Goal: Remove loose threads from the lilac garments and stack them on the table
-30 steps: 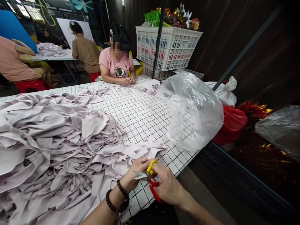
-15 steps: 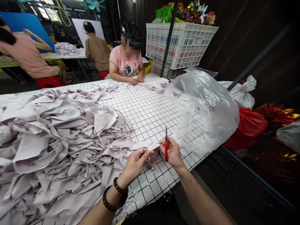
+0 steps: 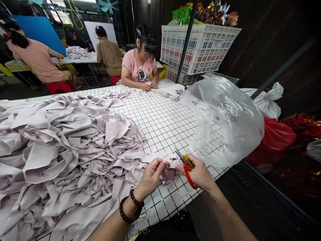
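My left hand (image 3: 153,175) pinches the edge of a pale lilac fabric strip (image 3: 147,160) near the table's front edge. Dark beaded bracelets circle that wrist. In my right hand (image 3: 200,174) is a pair of small scissors (image 3: 187,169) with red and yellow handles, their blades pointing up and left, beside the end of the strip. The right fingers curl round the handles, close to the fabric. From the strip leftward spreads a large heap of the same fabric (image 3: 75,144), partly hiding where the strip runs.
The white table (image 3: 163,124) has a black grid. A clear plastic bag (image 3: 233,117) lies on its right side. Across the table a person in a pink shirt (image 3: 140,68) sits beside a small fabric stack (image 3: 173,92). White crates (image 3: 198,50) stand behind; other people work further back.
The scissors have turned from upright edge-on to tilted, showing both handles. My right hand has moved right, away from my left. The whole view has shifted slightly.
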`<act>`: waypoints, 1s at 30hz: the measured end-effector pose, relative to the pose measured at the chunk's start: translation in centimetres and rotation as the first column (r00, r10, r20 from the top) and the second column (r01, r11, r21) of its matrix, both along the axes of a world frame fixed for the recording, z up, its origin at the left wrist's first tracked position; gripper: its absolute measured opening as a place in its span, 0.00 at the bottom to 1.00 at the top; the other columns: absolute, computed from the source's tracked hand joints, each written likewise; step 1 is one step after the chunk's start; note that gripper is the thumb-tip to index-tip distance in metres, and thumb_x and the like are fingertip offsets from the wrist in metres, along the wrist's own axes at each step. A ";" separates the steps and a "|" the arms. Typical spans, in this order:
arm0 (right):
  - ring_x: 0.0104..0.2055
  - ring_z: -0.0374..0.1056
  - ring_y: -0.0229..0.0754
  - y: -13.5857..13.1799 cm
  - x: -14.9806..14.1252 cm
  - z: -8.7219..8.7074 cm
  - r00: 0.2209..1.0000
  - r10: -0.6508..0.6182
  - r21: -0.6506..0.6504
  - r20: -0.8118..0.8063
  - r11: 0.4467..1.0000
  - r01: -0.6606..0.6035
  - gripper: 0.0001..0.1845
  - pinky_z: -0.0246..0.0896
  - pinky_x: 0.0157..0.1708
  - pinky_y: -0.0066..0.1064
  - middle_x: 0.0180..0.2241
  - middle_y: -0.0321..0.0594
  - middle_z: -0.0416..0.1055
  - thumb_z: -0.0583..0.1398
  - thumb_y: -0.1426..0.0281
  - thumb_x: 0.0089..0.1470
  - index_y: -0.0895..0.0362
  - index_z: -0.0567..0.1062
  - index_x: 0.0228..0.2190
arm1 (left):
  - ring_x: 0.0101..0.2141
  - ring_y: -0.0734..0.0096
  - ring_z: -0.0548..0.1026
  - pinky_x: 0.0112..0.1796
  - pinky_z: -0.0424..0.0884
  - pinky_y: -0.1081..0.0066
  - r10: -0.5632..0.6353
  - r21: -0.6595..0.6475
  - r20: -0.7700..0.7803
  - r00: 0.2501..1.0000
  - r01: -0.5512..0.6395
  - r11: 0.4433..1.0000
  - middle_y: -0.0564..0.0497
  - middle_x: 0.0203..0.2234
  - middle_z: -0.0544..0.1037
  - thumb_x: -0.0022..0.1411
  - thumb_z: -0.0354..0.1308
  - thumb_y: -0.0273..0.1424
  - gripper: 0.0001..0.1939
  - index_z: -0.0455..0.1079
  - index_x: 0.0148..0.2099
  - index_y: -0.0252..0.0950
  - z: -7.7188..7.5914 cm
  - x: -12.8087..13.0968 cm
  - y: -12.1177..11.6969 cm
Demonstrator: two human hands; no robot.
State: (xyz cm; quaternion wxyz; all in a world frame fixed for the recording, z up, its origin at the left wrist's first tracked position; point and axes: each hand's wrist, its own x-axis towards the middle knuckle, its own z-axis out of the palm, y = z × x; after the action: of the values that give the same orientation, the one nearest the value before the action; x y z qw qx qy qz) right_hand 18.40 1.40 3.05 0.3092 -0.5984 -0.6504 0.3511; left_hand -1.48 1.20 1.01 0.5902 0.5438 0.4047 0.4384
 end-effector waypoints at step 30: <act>0.23 0.59 0.36 -1.7 0.3 1.0 0.919 0.110 0.117 0.378 0.979 -0.166 0.12 0.50 0.23 0.28 0.22 0.34 0.66 0.63 0.60 0.44 0.54 0.69 0.24 | 0.32 0.70 0.68 0.36 0.63 0.72 -0.055 0.229 -0.259 0.964 0.116 0.966 0.49 0.30 0.70 0.67 0.46 0.36 0.14 0.70 0.37 0.35 0.6 -0.2 -0.3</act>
State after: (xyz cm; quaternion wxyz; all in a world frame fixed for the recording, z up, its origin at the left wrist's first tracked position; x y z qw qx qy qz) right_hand 18.72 -0.35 4.07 0.1990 -0.5818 -0.7616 0.2044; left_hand -1.65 0.89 1.66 0.4821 0.6797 0.3953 0.3864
